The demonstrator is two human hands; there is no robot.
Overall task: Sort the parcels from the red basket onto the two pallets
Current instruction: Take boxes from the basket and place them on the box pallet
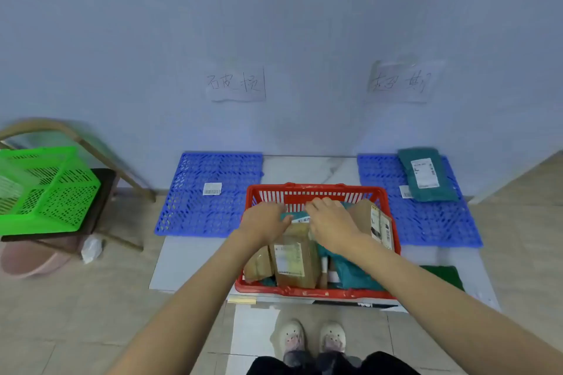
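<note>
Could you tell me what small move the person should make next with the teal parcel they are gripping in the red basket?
Probably lift it straight up, clear of the red basket. Both the left hand and the right hand already grip the teal parcel at the far end, brown boxes crowd it, and its label is still mostly hidden.

A plain room corner with a pale wall and tiled floor.
A bluish-white wall (274, 9) fills the far side, carrying two handwritten paper signs (236, 84) (their edges curl a little). Beige floor tiles (76, 313) run below, with a pale sheet (189, 262) laid over them. Far left of the hands, a wooden-framed chair (122, 179) bears a green basket (51, 189); a pink basin (30, 262) sits under it. Light is even and soft.
</note>
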